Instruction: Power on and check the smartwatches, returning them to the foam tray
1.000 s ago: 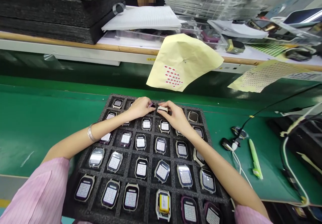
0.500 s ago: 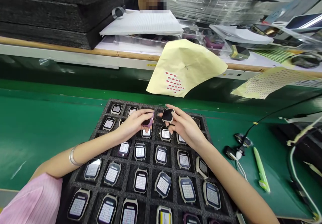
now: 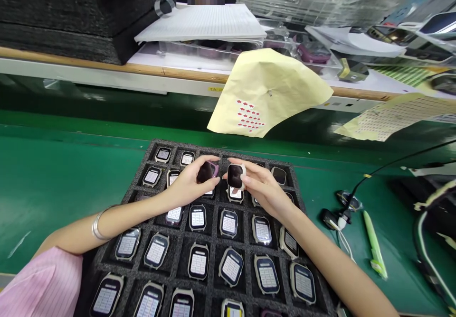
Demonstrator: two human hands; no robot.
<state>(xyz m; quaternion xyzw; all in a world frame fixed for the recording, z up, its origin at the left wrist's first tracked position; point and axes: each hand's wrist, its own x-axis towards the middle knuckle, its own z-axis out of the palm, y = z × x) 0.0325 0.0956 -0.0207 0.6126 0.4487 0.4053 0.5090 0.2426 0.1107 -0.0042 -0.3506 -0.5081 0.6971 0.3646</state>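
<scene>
My left hand (image 3: 195, 177) is closed on a purple smartwatch case (image 3: 206, 172) with a dark screen. Close beside it, my right hand (image 3: 265, 184) grips a light-coloured smartwatch case (image 3: 235, 176), its black screen tilted up toward me. Both are held just above the far part of a black foam tray (image 3: 213, 234). In the tray's compartments lie several strapless watch cases, most with lit white screens, such as a watch (image 3: 228, 223) below my right hand. One watch (image 3: 279, 175) at the far right has a dark screen. My hands and forearms hide some compartments.
A green bench (image 3: 64, 174) carries the tray. On the right lie a light green pen-like tool (image 3: 374, 243) and cables (image 3: 344, 241). A yellow sheet (image 3: 270, 94) hangs from the shelf edge. Black foam blocks (image 3: 53, 18) and papers (image 3: 203, 23) sit above; a person is behind.
Both hands still hold their watches. The left one's purple watch has turned so that its dark screen shows more; the right one's watch sits slightly lower. The camera view has shifted a little.
</scene>
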